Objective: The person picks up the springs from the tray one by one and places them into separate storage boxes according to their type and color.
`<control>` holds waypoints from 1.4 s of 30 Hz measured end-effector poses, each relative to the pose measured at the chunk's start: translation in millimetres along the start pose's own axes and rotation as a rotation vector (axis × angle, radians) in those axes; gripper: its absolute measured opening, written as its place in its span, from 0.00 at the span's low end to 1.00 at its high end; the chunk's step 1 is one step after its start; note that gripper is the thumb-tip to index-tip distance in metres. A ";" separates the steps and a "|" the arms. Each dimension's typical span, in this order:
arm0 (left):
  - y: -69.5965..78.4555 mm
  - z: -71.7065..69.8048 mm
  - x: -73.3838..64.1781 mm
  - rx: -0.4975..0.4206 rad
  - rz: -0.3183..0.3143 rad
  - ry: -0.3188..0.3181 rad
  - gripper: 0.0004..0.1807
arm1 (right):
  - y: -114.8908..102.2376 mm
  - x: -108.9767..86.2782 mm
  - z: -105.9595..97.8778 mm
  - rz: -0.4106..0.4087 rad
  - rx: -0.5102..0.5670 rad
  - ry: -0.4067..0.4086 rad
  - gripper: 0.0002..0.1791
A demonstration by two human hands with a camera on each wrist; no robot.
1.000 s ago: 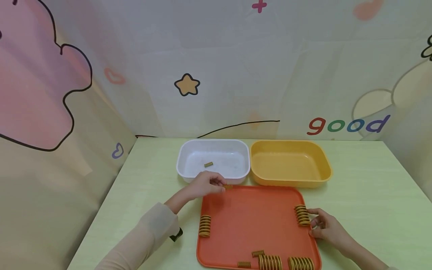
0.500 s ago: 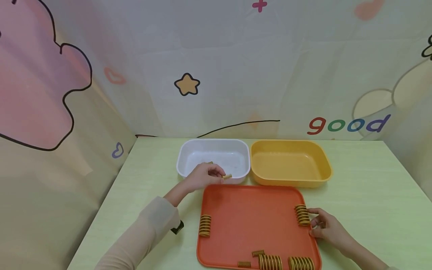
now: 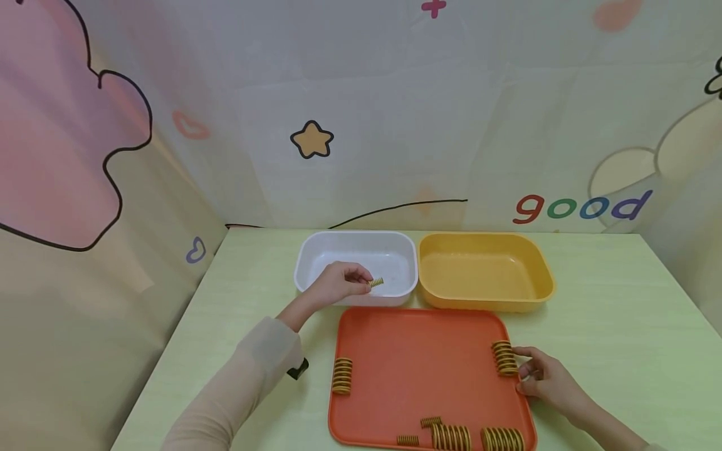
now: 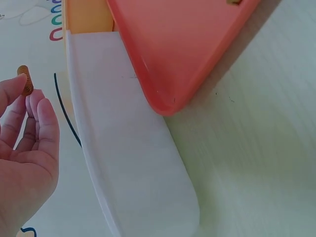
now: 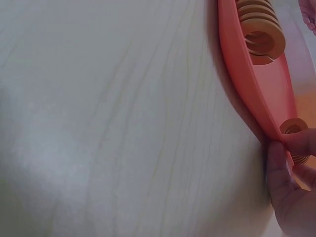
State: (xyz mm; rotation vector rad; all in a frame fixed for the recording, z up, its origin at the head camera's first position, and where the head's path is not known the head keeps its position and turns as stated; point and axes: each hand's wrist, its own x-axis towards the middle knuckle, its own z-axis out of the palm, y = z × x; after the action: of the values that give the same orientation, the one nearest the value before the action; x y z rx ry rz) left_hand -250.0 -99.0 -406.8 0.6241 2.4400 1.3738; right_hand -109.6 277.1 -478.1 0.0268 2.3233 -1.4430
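My left hand (image 3: 336, 285) pinches a small brass-coloured coil spring (image 3: 376, 282) between thumb and fingertips, over the white bin (image 3: 392, 264). The left wrist view shows this small spring (image 4: 25, 80) upright at the fingertips. My right hand (image 3: 549, 383) grips the right rim of the orange tray (image 3: 417, 363); in the right wrist view its thumb and fingers pinch that rim. Close to those fingers a large coil spring (image 3: 504, 359) lies inside the tray. Another large spring (image 3: 341, 376) lies along the left rim. My left hand hides part of the bin's inside.
A yellow bin (image 3: 485, 279) stands right of the white one, behind the tray. Near the tray's front edge lie two large springs, one at the middle (image 3: 451, 437) and one in the right corner, beside two small springs, including one small spring (image 3: 408, 440) furthest left.
My left hand has risen from the tray's back edge to above the white bin, carrying the small spring. It now covers the small piece seen earlier in that bin. The right hand stays put.
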 end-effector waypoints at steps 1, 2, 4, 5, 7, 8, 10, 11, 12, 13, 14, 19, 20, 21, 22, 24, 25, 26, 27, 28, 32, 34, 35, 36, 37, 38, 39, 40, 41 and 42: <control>-0.5 0.0 0.8 -0.002 -0.003 0.003 0.08 | -0.5 0.0 0.2 0.003 0.000 0.001 0.34; -1.5 0.1 1.9 -0.003 -0.006 0.007 0.08 | -0.9 0.0 0.3 0.003 -0.001 0.001 0.34; -3.2 0.5 3.9 -0.007 -0.015 0.011 0.08 | -1.5 0.0 0.2 0.002 0.001 -0.003 0.34; -8.9 1.2 7.1 -0.011 -0.013 0.015 0.07 | -1.8 0.1 0.2 0.004 0.001 -0.002 0.34; -14.5 1.5 11.0 -0.016 -0.021 0.022 0.07 | -1.9 0.4 0.2 0.004 -0.001 -0.001 0.34; -15.2 1.4 11.7 -0.021 -0.024 0.024 0.07 | -1.8 0.4 0.2 0.002 -0.001 -0.002 0.34; -16.5 0.8 13.2 -0.033 -0.032 0.026 0.07 | -1.7 0.7 0.0 -0.003 -0.002 -0.005 0.34; -17.0 0.6 13.9 -0.037 -0.036 0.027 0.07 | -1.7 0.8 0.0 -0.005 -0.003 -0.004 0.34; -17.4 0.3 14.5 -0.043 -0.044 0.026 0.07 | -1.7 0.8 0.0 -0.006 -0.003 -0.004 0.34; -18.1 0.2 15.4 -0.048 -0.050 0.025 0.07 | -1.7 0.8 0.1 -0.007 -0.005 -0.003 0.34; -18.9 0.0 16.2 -0.049 -0.055 0.023 0.07 | -1.8 0.8 0.2 -0.006 -0.007 0.000 0.34; -23.8 -0.6 20.9 -0.068 -0.087 0.016 0.09 | -2.4 0.7 0.8 0.005 -0.026 0.021 0.34; -24.6 -0.8 21.6 -0.071 -0.094 0.015 0.10 | -2.5 0.7 0.9 0.008 -0.025 0.023 0.34; -25.1 -0.8 22.4 -0.075 -0.100 0.015 0.10 | -2.4 0.7 1.0 0.010 -0.025 0.023 0.34; -25.4 -0.9 22.9 -0.078 -0.107 0.014 0.10 | -2.4 0.6 1.0 0.012 -0.022 0.022 0.34; -26.1 -1.1 24.3 -0.085 -0.121 0.014 0.10 | -2.2 0.6 0.7 0.010 -0.022 0.017 0.34; -26.3 -1.2 24.9 -0.087 -0.128 0.013 0.10 | -2.1 0.5 0.6 0.010 -0.021 0.014 0.34; -26.7 -1.1 25.9 -0.091 -0.135 0.013 0.10 | -2.0 0.4 0.6 0.011 -0.020 0.013 0.33; -27.2 -1.0 26.8 -0.092 -0.137 0.012 0.10 | -2.0 0.3 0.5 0.010 -0.021 0.014 0.33; -27.8 -1.0 27.8 -0.093 -0.142 0.011 0.10 | -1.9 0.3 0.5 0.010 -0.020 0.013 0.33; -29.9 -1.4 31.8 -0.087 -0.153 -0.003 0.11 | -1.8 0.0 0.7 0.005 -0.018 0.016 0.34; -31.4 -1.9 33.4 -0.086 -0.148 -0.012 0.11 | -1.9 -0.1 0.7 0.000 -0.018 0.013 0.34; -31.7 -2.1 34.2 -0.084 -0.146 -0.015 0.11 | -2.0 -0.2 0.6 -0.001 -0.018 0.012 0.34; -32.3 -2.3 35.1 -0.087 -0.143 -0.018 0.10 | -2.0 -0.3 0.8 0.003 -0.016 0.013 0.34; -33.9 -3.0 36.0 -0.091 -0.116 -0.023 0.10 | -2.0 -0.3 0.9 0.010 -0.016 0.016 0.33; -34.5 -3.1 37.0 -0.093 -0.114 -0.022 0.10 | -1.9 -0.2 0.9 0.016 -0.015 0.017 0.33; -34.5 -3.2 37.8 -0.096 -0.115 -0.022 0.10 | -1.8 0.0 0.8 0.022 -0.015 0.017 0.34; -33.9 -3.1 38.3 -0.094 -0.116 -0.019 0.10 | -1.7 0.2 0.8 0.030 -0.015 0.019 0.34; -33.5 -3.3 39.0 -0.099 -0.124 -0.018 0.11 | -1.6 0.4 0.7 0.036 -0.017 0.023 0.34; -33.5 -3.2 39.9 -0.103 -0.132 -0.016 0.11 | -1.5 0.7 0.7 0.041 -0.019 0.026 0.34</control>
State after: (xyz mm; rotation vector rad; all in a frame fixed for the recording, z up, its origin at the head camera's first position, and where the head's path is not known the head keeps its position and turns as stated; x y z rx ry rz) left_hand -293.9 -97.1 -434.9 0.4397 2.3348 1.4245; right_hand -110.3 275.6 -477.4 0.0879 2.3428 -1.4086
